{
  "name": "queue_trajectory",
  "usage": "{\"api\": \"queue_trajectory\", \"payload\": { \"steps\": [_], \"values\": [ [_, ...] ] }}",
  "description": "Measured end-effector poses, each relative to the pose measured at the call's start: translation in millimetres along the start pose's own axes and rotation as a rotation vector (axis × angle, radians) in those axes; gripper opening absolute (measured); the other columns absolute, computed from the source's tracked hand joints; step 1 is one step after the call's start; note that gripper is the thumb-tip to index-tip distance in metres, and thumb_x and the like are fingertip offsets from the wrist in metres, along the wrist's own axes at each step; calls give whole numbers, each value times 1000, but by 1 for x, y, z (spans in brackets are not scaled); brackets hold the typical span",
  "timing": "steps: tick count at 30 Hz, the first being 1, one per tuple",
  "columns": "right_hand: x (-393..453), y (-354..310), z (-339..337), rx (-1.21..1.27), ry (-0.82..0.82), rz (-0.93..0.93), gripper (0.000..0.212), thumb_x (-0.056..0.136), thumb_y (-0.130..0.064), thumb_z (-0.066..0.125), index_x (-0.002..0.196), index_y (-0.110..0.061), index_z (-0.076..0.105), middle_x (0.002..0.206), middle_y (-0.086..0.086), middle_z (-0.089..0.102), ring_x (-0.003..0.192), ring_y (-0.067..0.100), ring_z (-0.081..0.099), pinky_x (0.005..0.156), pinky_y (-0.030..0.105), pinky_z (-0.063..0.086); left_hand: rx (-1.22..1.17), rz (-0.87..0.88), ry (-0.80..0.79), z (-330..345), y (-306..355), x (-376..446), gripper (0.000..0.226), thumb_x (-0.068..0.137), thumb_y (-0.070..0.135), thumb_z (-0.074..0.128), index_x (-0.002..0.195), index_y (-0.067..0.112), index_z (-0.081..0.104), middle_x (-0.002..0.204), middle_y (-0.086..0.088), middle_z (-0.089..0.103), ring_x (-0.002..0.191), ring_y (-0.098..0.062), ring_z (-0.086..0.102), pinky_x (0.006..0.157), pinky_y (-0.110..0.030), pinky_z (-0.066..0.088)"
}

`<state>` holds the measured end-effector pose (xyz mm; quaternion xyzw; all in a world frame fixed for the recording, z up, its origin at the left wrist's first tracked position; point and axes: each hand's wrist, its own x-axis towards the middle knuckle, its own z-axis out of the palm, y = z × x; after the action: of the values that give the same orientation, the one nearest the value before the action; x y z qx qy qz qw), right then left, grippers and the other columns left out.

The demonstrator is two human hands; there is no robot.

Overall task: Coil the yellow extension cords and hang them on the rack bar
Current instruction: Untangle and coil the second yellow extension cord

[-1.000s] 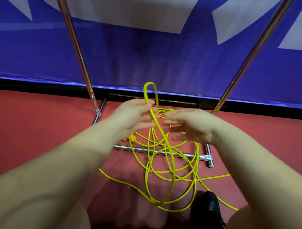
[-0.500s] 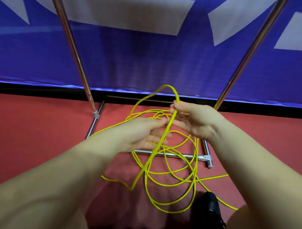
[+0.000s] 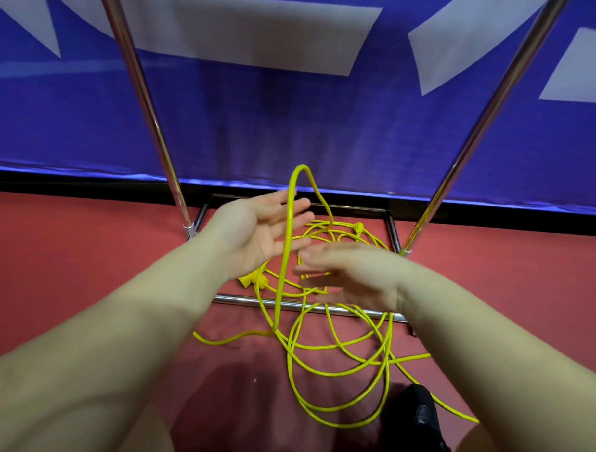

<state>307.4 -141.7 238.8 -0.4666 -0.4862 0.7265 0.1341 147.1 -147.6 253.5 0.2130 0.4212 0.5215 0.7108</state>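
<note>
Cord (image 3: pixel 336 349) on floor (image 3: pixel 68 268), across rack base bar (image 3: pixel 240 300), before banner (image 3: pixel 293 124)

From my remote seat I see a bright yellow extension cord (image 3: pixel 322 358) looped over a dull red floor (image 3: pixel 69 258), shiny chrome rack tubes (image 3: pixel 139 85) left and right, a far blue banner with white blocks (image 3: pixel 276 117), and a near-right black shoe (image 3: pixel 421 419).
</note>
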Motion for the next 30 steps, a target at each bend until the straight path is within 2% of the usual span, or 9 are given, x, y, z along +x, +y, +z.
{"api": "queue_trajectory", "payload": {
  "steps": [3,7,11,14,16,19,24,26,30],
  "values": [
    [3,10,13,-96,-81,-41,14,89,-16,59,98,-27,59,96,-3,66,93,12,59,90,31,44,-142,41,9,-1,5,0,27,93,-2,33,107,10,53,104,-10,68,92,-27,67,78,-46,52],
    [6,14,23,-69,-80,-113,17,88,-10,60,93,-26,57,70,-12,65,76,5,62,80,25,47,-209,38,-28,0,4,-1,27,95,3,37,114,11,53,114,-12,66,90,-28,68,76,-40,53],
    [8,13,28,5,-66,-147,10,88,-14,60,88,-22,54,89,-5,65,89,11,61,92,33,48,-265,65,-85,4,6,-3,27,94,6,39,116,11,54,122,-13,63,99,-30,65,82,-36,51],
    [6,6,28,113,-83,-169,9,92,-14,55,87,-19,50,83,-2,69,83,14,66,79,29,53,-287,112,-84,4,13,-3,24,94,7,41,112,11,56,121,-13,63,102,-29,65,84,-36,52],
    [3,-3,24,193,-7,-211,9,92,-12,54,86,-18,50,74,-2,68,69,11,68,64,26,56,-171,129,-39,2,15,-1,23,95,10,41,113,12,55,121,-12,62,104,-27,63,85,-35,50],
    [1,-17,7,325,217,-291,12,93,-14,52,83,-19,50,75,-1,64,60,9,66,52,23,55,281,62,-20,0,2,1,24,97,19,40,115,15,56,120,-8,62,108,-24,60,91,-34,46],
    [-3,-29,-30,460,473,-330,12,98,-17,46,87,-15,50,83,0,63,66,9,66,48,20,54,997,-38,-252,7,-36,-6,19,99,24,41,102,23,59,104,6,66,97,-7,58,94,-26,41],
    [-4,-30,-37,485,452,-343,9,98,-15,45,91,-12,51,86,2,64,66,10,68,50,22,55,1057,36,-265,8,-43,-3,17,98,15,45,109,16,58,107,1,67,92,-2,57,86,-16,42],
    [-7,-31,-35,370,392,-384,13,95,-20,52,106,-14,54,101,5,65,90,17,67,75,32,57,840,117,-124,14,-31,-1,20,98,9,41,92,22,54,85,7,64,80,-2,59,77,-26,48]
  ]
}}
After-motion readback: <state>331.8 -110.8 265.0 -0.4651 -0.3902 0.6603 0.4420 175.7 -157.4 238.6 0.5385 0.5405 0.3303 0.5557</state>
